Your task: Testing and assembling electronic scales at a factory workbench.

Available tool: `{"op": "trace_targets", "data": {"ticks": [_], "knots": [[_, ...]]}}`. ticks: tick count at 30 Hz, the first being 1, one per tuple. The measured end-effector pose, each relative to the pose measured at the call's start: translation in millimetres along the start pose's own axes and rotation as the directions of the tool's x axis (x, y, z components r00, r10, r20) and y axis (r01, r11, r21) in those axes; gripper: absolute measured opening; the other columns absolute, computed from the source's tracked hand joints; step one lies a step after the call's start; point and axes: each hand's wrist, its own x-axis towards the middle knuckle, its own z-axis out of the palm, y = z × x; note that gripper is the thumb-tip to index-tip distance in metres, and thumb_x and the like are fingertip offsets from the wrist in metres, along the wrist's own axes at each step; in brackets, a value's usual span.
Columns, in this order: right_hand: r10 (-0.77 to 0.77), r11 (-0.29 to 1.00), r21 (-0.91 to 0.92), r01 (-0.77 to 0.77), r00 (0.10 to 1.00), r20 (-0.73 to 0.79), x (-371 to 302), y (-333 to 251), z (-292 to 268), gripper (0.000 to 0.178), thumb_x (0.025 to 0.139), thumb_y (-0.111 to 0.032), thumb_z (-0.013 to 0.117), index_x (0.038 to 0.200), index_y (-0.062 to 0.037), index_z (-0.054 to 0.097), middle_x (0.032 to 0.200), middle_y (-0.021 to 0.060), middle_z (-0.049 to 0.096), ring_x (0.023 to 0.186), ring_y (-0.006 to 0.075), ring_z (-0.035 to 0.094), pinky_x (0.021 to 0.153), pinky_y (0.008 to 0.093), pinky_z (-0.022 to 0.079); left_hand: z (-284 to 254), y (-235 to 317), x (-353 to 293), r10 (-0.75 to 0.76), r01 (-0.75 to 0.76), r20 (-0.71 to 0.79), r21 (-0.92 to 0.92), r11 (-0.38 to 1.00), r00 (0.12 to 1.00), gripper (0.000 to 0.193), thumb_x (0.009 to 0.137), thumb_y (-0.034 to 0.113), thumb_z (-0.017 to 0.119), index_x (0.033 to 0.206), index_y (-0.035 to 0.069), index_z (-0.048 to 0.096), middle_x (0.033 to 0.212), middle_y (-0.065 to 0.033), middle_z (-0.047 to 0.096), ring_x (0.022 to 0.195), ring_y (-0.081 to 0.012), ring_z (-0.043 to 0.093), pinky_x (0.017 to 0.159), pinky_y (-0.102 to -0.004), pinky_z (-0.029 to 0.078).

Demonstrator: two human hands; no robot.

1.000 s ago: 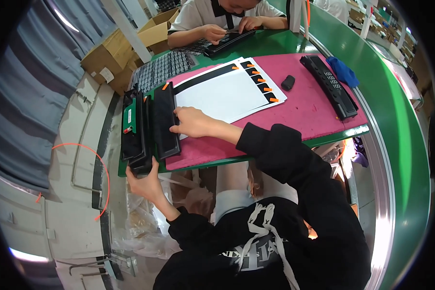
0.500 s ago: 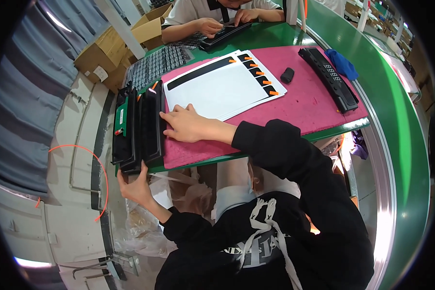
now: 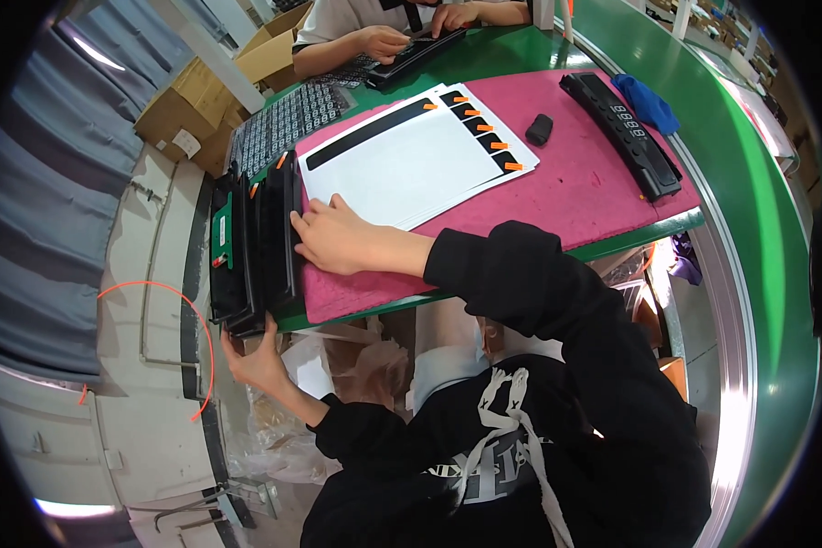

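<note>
At the table's left edge, long black plastic housings (image 3: 281,239) lie side by side, one bearing a green circuit board (image 3: 222,236). My left hand (image 3: 260,363) holds their near end, thumb and fingers on either side of it. My right hand (image 3: 342,239) rests on the pink mat, fingers apart, the fingertips against the right side of the rightmost housing. Just beyond that hand lie white sheets (image 3: 402,169) carrying a long black strip (image 3: 370,135) and several small black pieces with orange tabs (image 3: 491,146).
On the pink mat (image 3: 575,192) are a small black block (image 3: 539,130) and a black display panel (image 3: 623,137), beside a blue cloth (image 3: 647,102). Across the green table a person's hands (image 3: 385,42) work on another black part. Patterned sheets (image 3: 288,123) and cardboard boxes (image 3: 187,114) stand far left.
My view has shifted slightly. Both hands stay at the housings, with the right hand's fingers still against the side and the left still at the near end.
</note>
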Motion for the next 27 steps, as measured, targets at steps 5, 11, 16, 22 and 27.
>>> {"op": "trace_targets", "data": {"ticks": [5, 11, 16, 22, 27], "knots": [[0.220, 0.908, 0.357, -0.217, 0.975, 0.033, 21, 5, 0, 0.043, 0.091, -0.027, 0.051, 0.105, 0.0124, 0.059, 0.094, 0.0258, 0.063, 0.090, 0.0402, 0.060, 0.081, 0.0482, 0.046, -2, -5, 14, 0.086, -0.090, 0.111, 0.030, 0.995, 0.990, 0.071, 0.060, 0.021, 0.087, 0.118, -0.005, 0.055, 0.101, -0.0134, 0.063, 0.090, -0.0198, 0.059, 0.085, -0.0307, 0.046], [0.252, 0.814, 0.516, -0.267, 0.963, 0.100, 27, 3, -2, 0.036, 0.091, -0.026, 0.052, 0.088, 0.0100, 0.057, 0.074, 0.0303, 0.060, 0.077, 0.0469, 0.060, 0.074, 0.0479, 0.049, -7, -7, 33, -0.043, 0.035, 0.366, 0.027, 0.999, 0.930, 0.065, 0.058, 0.019, 0.087, 0.110, -0.005, 0.056, 0.099, -0.0124, 0.061, 0.089, -0.0200, 0.056, 0.085, -0.0304, 0.045], [0.194, 0.902, 0.398, -0.166, 0.980, -0.032, 25, -2, 6, 0.039, 0.089, -0.024, 0.053, 0.077, 0.0117, 0.062, 0.080, 0.0298, 0.062, 0.078, 0.0454, 0.061, 0.077, 0.0458, 0.049, -4, -9, 30, -0.035, 0.061, 0.395, -0.054, 0.997, 0.918, 0.067, 0.058, 0.018, 0.085, 0.113, -0.005, 0.056, 0.102, -0.0140, 0.061, 0.091, -0.0217, 0.057, 0.087, -0.0309, 0.044], [0.176, 0.908, 0.393, -0.145, 0.983, -0.045, 27, 3, 15, 0.038, 0.088, -0.024, 0.055, 0.084, 0.0133, 0.060, 0.081, 0.0303, 0.062, 0.078, 0.0456, 0.061, 0.078, 0.0451, 0.049, 4, -21, 12, -0.005, 0.014, 0.267, -0.033, 0.999, 0.964, 0.071, 0.057, 0.014, 0.083, 0.119, -0.006, 0.055, 0.105, -0.0167, 0.062, 0.096, -0.0247, 0.059, 0.090, -0.0331, 0.043], [0.182, 0.889, 0.428, -0.161, 0.983, -0.008, 37, 10, 26, 0.040, 0.087, -0.026, 0.056, 0.095, 0.0132, 0.058, 0.086, 0.0304, 0.062, 0.081, 0.0449, 0.061, 0.081, 0.0459, 0.047, 5, -10, 17, -0.019, 0.041, 0.252, -0.083, 0.996, 0.968, 0.071, 0.056, 0.014, 0.083, 0.118, -0.007, 0.056, 0.108, -0.0181, 0.062, 0.098, -0.0252, 0.059, 0.090, -0.0335, 0.043]]}}
